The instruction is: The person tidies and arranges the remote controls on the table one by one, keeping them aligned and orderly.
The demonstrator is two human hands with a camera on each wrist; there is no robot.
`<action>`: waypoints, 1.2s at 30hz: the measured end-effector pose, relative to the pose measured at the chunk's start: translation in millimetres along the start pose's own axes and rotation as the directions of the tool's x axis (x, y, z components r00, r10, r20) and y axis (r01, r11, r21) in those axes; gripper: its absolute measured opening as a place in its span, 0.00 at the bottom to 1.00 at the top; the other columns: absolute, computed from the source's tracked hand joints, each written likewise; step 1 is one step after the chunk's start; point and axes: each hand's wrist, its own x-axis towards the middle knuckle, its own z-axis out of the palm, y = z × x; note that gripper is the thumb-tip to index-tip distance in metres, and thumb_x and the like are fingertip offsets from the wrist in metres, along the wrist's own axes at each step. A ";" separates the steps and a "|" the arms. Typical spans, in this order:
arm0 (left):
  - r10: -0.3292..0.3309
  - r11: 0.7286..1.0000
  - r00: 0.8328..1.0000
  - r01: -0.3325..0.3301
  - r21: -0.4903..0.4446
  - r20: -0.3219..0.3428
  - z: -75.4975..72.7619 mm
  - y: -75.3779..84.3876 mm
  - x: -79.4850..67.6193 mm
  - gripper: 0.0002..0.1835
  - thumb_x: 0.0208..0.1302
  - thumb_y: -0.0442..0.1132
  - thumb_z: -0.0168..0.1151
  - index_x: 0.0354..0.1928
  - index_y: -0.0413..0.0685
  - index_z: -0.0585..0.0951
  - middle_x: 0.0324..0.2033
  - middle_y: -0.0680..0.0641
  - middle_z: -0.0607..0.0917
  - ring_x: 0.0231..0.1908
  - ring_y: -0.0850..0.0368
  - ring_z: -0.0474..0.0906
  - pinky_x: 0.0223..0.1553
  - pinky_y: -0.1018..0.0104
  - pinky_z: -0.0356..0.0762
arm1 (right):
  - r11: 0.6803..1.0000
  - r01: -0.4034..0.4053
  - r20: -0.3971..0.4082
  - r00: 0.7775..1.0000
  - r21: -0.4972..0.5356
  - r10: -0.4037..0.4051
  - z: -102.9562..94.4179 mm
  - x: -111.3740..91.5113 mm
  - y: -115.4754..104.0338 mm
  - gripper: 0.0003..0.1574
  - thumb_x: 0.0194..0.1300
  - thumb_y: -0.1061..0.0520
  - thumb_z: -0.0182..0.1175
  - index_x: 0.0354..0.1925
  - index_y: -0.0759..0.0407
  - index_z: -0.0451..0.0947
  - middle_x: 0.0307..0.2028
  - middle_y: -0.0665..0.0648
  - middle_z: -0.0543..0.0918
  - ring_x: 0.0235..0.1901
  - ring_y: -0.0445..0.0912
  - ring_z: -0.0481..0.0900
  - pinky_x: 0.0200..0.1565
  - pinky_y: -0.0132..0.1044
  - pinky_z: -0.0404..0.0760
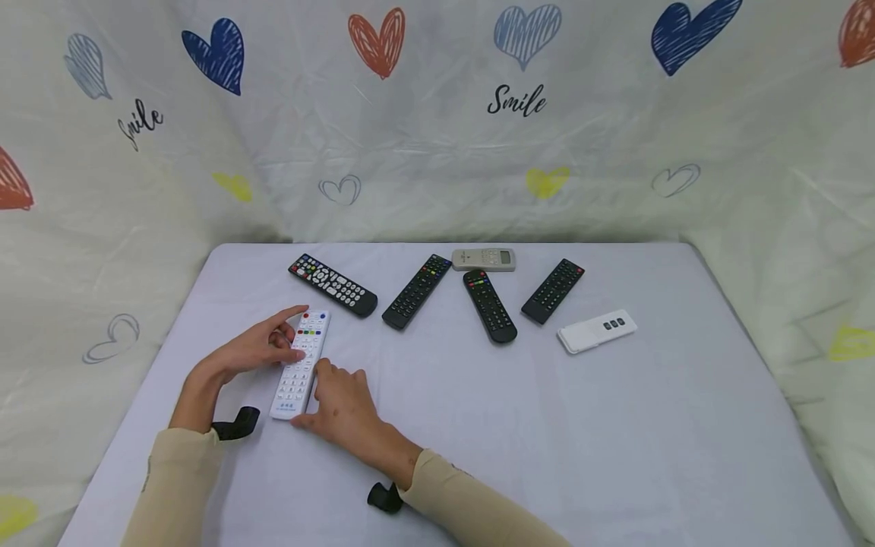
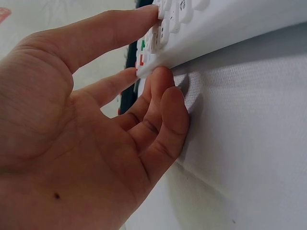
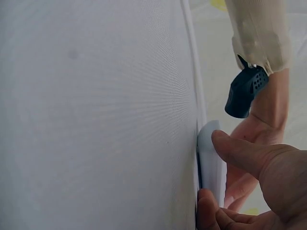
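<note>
A long white remote [image 1: 299, 374], white-keyed with a few coloured buttons [image 1: 310, 332] near its top, slants at the head view's lower left. The left hand [image 1: 249, 348] and right hand [image 1: 346, 403] pinch it, both partly curled.

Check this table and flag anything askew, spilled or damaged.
Nothing looks spilled or visibly damaged, including the white remote being handled. Mildly askew: the grey remote lies crosswise near the far edge of the table, while the black remote just in front of it slants lengthwise. That looks untidy rather than wrong.
</note>
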 end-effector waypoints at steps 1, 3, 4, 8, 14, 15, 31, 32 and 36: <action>-0.001 1.000 1.000 0.001 -0.001 0.001 -0.1 0.0 -0.2 0.49 0.66 0.43 0.73 0.82 0.52 0.55 0.51 0.40 0.72 0.42 0.56 0.71 0.42 0.69 0.70 | 1.000 -0.001 -0.001 1.000 -0.001 0.001 -0.1 0.1 -0.4 0.44 0.52 0.36 0.81 0.57 0.53 0.73 0.28 0.41 0.78 0.28 0.33 0.72 0.43 0.33 0.66; -0.003 1.000 1.000 0.003 -0.001 0.001 -0.1 0.3 -0.6 0.49 0.66 0.43 0.73 0.82 0.51 0.55 0.51 0.40 0.72 0.42 0.55 0.71 0.42 0.69 0.70 | 1.000 -0.004 -0.004 1.000 -0.005 0.004 0.3 0.3 -0.6 0.45 0.51 0.36 0.81 0.58 0.53 0.73 0.29 0.40 0.78 0.28 0.33 0.72 0.43 0.33 0.66; -0.004 1.000 1.000 0.004 -0.003 0.002 0.0 0.4 -0.7 0.49 0.66 0.43 0.73 0.82 0.51 0.55 0.51 0.40 0.72 0.42 0.55 0.71 0.42 0.69 0.70 | 1.000 -0.005 -0.005 1.000 -0.006 0.005 0.3 0.2 -0.7 0.45 0.51 0.36 0.81 0.58 0.53 0.73 0.29 0.40 0.78 0.28 0.33 0.72 0.42 0.33 0.66; -0.005 1.000 1.000 0.005 -0.004 0.002 0.5 1.0 -0.6 0.49 0.66 0.43 0.72 0.82 0.51 0.55 0.51 0.39 0.72 0.42 0.56 0.71 0.42 0.69 0.70 | 1.000 -0.007 -0.003 1.000 0.003 0.007 -0.1 -0.2 -0.2 0.46 0.52 0.36 0.80 0.59 0.54 0.73 0.28 0.41 0.77 0.28 0.33 0.71 0.42 0.33 0.66; -0.014 1.000 1.000 0.014 0.001 -0.003 0.0 0.7 0.3 0.50 0.66 0.44 0.73 0.83 0.51 0.54 0.51 0.39 0.72 0.42 0.55 0.73 0.43 0.69 0.70 | 1.000 0.001 0.024 1.000 0.018 -0.002 -4.9 -1.7 2.3 0.47 0.52 0.35 0.80 0.60 0.54 0.72 0.29 0.41 0.77 0.29 0.34 0.71 0.42 0.32 0.68; -0.019 1.000 1.000 0.019 0.004 -0.007 -0.3 0.5 0.5 0.50 0.66 0.44 0.72 0.83 0.52 0.53 0.51 0.39 0.72 0.42 0.55 0.73 0.43 0.69 0.71 | 1.000 0.001 0.029 1.000 0.026 -0.001 -5.9 -1.9 3.0 0.47 0.52 0.35 0.80 0.61 0.54 0.73 0.29 0.41 0.77 0.29 0.34 0.71 0.42 0.32 0.68; -0.106 0.993 0.980 0.114 0.034 -0.168 -1.9 10.9 7.7 0.40 0.74 0.54 0.63 0.80 0.46 0.61 0.52 0.38 0.78 0.43 0.50 0.77 0.38 0.67 0.75 | 0.976 -0.038 -0.028 0.999 0.216 0.045 -40.2 7.8 29.4 0.41 0.63 0.40 0.74 0.68 0.51 0.72 0.41 0.44 0.85 0.33 0.37 0.76 0.39 0.29 0.75; -0.111 0.993 0.978 0.118 0.029 -0.179 -1.7 10.2 8.4 0.40 0.75 0.54 0.62 0.80 0.46 0.61 0.54 0.37 0.78 0.45 0.49 0.78 0.39 0.67 0.76 | 0.975 -0.034 -0.036 0.998 0.218 0.043 -41.3 8.5 32.0 0.40 0.64 0.41 0.73 0.68 0.51 0.72 0.42 0.45 0.85 0.34 0.37 0.76 0.40 0.30 0.75; -0.124 0.992 0.963 0.125 -0.010 -0.240 -1.2 8.2 11.2 0.39 0.76 0.53 0.60 0.81 0.47 0.60 0.61 0.35 0.76 0.52 0.45 0.79 0.41 0.69 0.77 | 0.978 -0.014 -0.080 0.996 0.206 0.031 -43.3 11.8 40.4 0.38 0.66 0.42 0.72 0.69 0.52 0.73 0.42 0.46 0.84 0.37 0.37 0.77 0.42 0.31 0.76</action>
